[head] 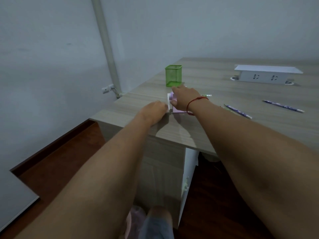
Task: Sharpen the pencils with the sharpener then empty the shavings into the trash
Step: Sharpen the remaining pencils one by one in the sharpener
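The sharpener (174,105), a small boxy crank type in pale pink plastic with a white end plate, is set near the left corner of the desk (224,128), just in front of the green cup (173,75). It is covered from above by the right hand (184,99), whose palm and fingers are wrapped over its top so that it is pinned down. The left hand (153,111) is drawn together at the white end, fingers bunched as if on a crank handle; the handle itself is hidden, so that grip is judged, not seen.

The step in hand is taken to be sharpening. Whether a pencil is seated in the sharpener cannot be told, since the far side is hidden by the right hand. Two purple patterned pencils (239,111) (283,106) are left lying well apart on the wood to the right, and a greenish one (206,95) shows just past the right wrist. Much of the task is therefore judged to remain, and no trash bin is in view.

Next, steady downward pressure is called for while the crank is turned, as a light plastic body would slide readily on the smooth laminate.

The cup is of fine wire mesh, square and open-topped, with nothing seen inside. A white socket box (264,75) is raised at the back of the desk. The pencils are slim and glossy.
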Demonstrator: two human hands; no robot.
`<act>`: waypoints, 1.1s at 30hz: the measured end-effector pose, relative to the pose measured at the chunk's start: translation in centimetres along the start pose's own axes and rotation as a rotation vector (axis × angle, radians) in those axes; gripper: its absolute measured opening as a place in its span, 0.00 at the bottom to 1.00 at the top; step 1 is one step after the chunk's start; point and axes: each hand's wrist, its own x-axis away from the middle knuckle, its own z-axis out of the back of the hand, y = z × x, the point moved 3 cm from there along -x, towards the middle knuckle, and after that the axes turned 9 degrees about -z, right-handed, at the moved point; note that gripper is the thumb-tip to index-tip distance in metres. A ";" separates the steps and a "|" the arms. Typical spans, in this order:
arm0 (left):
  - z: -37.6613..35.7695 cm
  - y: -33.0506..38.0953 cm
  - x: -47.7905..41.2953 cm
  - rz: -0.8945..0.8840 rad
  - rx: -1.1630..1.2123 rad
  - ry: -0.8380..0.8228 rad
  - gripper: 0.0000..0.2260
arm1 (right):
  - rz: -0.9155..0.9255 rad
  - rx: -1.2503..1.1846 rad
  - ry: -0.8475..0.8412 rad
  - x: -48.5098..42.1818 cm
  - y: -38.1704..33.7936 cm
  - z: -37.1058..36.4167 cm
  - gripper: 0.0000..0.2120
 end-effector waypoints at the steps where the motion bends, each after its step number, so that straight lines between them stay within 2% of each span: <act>1: -0.1 -0.3 -0.4 0.004 0.023 -0.018 0.13 | 0.005 -0.004 0.011 0.0 0.0 -0.1 0.20; 5: -0.4 -1.8 -1.7 0.003 0.157 -0.034 0.15 | 0.014 -0.027 0.038 -0.2 0.2 -0.4 0.20; 8: -0.2 -2.9 -2.9 -0.030 0.129 -0.032 0.12 | 0.015 -0.041 0.063 -0.2 0.3 -0.3 0.20; 13: 2.3 -3.7 -4.4 -0.113 -0.080 0.070 0.08 | 0.020 -0.035 0.065 -0.3 0.3 -0.5 0.21; 20: 5.1 -2.6 -3.7 -0.185 -0.102 0.289 0.10 | -0.010 0.010 0.022 -0.4 0.4 0.1 0.21; 25: 5.4 -1.4 -0.8 -0.201 -0.038 0.340 0.09 | -0.025 0.017 -0.007 -0.2 0.1 0.7 0.20; 29: 3.2 -0.3 1.2 -0.190 0.021 0.259 0.09 | -0.038 0.029 -0.015 0.0 -0.1 0.8 0.20; 33: 0.8 -0.2 1.1 -0.093 -0.014 0.126 0.09 | -0.007 0.027 -0.012 -0.2 0.1 0.6 0.20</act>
